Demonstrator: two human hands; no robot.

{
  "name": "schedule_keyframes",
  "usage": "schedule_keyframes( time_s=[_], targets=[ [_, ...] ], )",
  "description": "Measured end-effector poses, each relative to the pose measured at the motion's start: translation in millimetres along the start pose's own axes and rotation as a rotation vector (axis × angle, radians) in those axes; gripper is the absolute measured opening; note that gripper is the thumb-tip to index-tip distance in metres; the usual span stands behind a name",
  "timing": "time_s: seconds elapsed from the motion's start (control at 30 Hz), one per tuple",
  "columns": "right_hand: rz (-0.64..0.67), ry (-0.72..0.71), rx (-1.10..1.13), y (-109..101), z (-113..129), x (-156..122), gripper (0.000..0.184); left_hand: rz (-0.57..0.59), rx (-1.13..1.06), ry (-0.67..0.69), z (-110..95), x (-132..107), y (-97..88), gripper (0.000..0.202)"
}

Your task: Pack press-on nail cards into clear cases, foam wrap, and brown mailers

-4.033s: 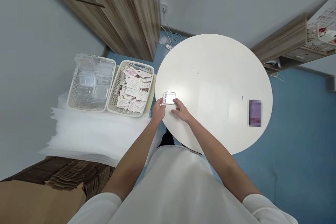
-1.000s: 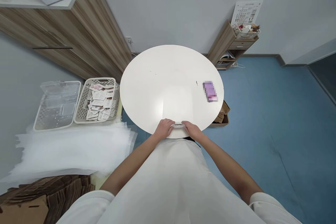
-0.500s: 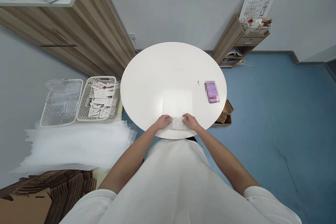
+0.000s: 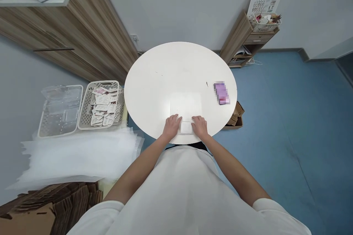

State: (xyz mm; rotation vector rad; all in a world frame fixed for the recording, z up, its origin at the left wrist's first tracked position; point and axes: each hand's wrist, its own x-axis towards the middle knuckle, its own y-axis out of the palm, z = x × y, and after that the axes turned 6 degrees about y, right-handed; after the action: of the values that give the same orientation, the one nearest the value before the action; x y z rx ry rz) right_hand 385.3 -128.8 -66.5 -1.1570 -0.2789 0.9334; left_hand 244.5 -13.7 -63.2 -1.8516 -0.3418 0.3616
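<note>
A small, flat white rectangular piece [image 4: 186, 127] lies near the front edge of the round white table [image 4: 149, 91], between my hands. Thin whitish sheet material seems to extend sideways from it beneath my palms, but its edges blend into the tabletop. My left hand [image 4: 171, 126] rests palm down at the left side, fingers stretched forward and apart. On the right side, my right hand [image 4: 200, 125] is also laid flat with its fingers extended. Neither hand shows a grip on anything.
A blurred purple object [image 4: 221, 93] lies on the table's right. At left are a basket of printed cards [image 4: 103, 106], a basket of clear plastic [image 4: 62, 110], a stack of white sheets [image 4: 79, 154] and brown cardboard [image 4: 30, 218]. A cardboard box [image 4: 235, 115] stands on the floor.
Both hands have gone from pinching the whitish material's edge to lying flat beside the rectangle. The camera view has shifted slightly.
</note>
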Motion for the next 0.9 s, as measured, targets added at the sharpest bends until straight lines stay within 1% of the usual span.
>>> schedule_keyframes(
  time_s=[0.03, 0.07, 0.1, 0.17, 0.27, 0.3, 0.33, 0.4, 0.43, 0.57, 0.67, 0.73, 0.8, 0.9],
  targets=[
    [-0.056, -0.061, -0.063, 0, 1, -2, 0.028, -0.006, 0.020, 0.086, -1, 0, -0.1, 0.042],
    [-0.086, -0.140, -0.122, 0, 3, -5, 0.028, 0.001, 0.033, 0.155, -1, -1, -0.3, 0.042],
    [-0.089, -0.224, -0.172, 0, 3, -7, 0.028, 0.013, 0.041, 0.202, -1, -1, -0.6, 0.041],
    [-0.045, -0.356, -0.241, -1, 3, -13, 0.029, 0.036, 0.050, 0.247, -1, -2, -1.9, 0.041],
    [0.007, -0.426, -0.266, -1, -1, -21, 0.021, 0.062, 0.044, 0.276, -2, -6, -5.3, 0.038],
    [0.016, -0.436, -0.263, 0, -2, -22, 0.022, 0.072, 0.034, 0.285, -3, -7, -6.5, 0.038],
    [0.028, -0.446, -0.260, 0, -3, -23, 0.029, 0.081, 0.024, 0.290, -4, -8, -7.6, 0.040],
    [0.060, -0.458, -0.263, 2, -4, -23, 0.040, 0.100, 0.008, 0.286, -7, -10, -8.9, 0.050],
    [0.076, -0.457, -0.269, 2, -4, -21, 0.042, 0.107, 0.003, 0.277, -8, -10, -9.2, 0.054],
    [0.118, -0.454, -0.261, -3, -2, -17, 0.037, 0.115, -0.027, 0.222, -13, -8, -9.8, 0.050],
    [0.194, -0.440, -0.198, -13, -1, -19, 0.034, 0.144, -0.076, 0.222, -12, -9, -11.3, 0.045],
    [0.261, -0.405, -0.141, -19, -1, -22, 0.033, 0.187, -0.127, 0.231, -10, -11, -12.5, 0.041],
    [0.301, -0.355, -0.078, -24, -2, -24, 0.031, 0.222, -0.193, 0.206, -8, -13, -13.5, 0.038],
    [0.284, -0.278, 0.028, -29, 0, -22, 0.028, 0.233, -0.289, 0.124, -5, -10, -15.2, 0.035]
  ],
)
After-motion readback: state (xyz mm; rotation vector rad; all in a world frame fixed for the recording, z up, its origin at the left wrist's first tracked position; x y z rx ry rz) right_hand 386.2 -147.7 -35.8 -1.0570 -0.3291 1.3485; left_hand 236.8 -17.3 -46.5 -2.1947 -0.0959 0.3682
